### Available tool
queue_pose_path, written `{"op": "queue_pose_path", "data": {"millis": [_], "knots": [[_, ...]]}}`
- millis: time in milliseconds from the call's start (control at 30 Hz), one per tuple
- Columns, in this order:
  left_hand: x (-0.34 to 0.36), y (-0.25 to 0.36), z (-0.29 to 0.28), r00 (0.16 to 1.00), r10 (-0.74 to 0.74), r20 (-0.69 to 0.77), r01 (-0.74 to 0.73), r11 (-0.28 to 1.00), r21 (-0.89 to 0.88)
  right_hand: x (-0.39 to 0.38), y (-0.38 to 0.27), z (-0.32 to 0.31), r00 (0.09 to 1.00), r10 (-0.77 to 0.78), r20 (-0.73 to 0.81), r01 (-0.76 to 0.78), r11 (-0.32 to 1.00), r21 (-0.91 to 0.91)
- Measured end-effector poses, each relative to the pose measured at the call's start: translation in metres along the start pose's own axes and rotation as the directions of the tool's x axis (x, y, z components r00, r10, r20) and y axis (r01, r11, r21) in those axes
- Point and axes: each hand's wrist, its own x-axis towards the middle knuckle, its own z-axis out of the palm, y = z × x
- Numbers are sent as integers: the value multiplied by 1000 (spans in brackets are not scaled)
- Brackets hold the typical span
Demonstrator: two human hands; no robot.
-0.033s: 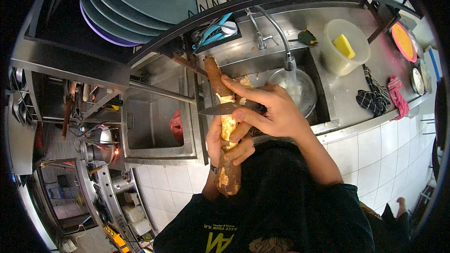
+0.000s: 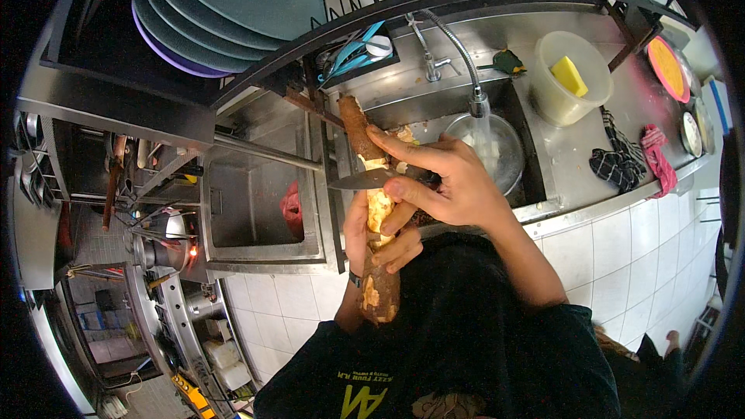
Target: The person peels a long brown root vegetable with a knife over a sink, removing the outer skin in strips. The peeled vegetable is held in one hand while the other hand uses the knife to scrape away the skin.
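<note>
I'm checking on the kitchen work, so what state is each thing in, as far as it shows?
Root: peeled around its middle, mostly brown-skinned at both ends
Knife: blade across the root
Left grip: closed around the root
Right grip: closed on the knife
Tap: running
Metal bowl: under the running water
Tub: open, yellow block inside
Checked cloth: crumpled
Pink cloth: crumpled

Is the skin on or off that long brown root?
Partly off: the long, rough brown root shows pale flesh in its middle, near the grey metal knife blade, but brown skin mostly covers both ends.
</note>
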Motion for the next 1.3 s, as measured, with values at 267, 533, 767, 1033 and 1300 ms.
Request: {"op": "queue_pose_path", "data": {"millis": [267, 533, 767, 1033, 1300], "knots": [[1, 4, -12, 999, 31, -7, -31, 999, -10, 0, 8, 15, 997, 63, -51, -68, 992, -107], [2, 0, -4, 997, -70, -12, 69, 997, -40, 1, 24, -2, 994, 96, -61, -79, 968, 238], [-1, 1, 2, 997, -48, -57, 49, 999, 3, -4, -3, -19, 992, 94, 78, -96, 995, 21], [-1, -8, 28, 918, 85, -388, 44, 949, 311, -9, 0, -14, 997, -80, -22, 72, 967, -242], [3, -15, 35, 843, 257, -473, 60, 829, 556, -11, -4, -5, 999, -31, -37, 14, 921, -389]]}}
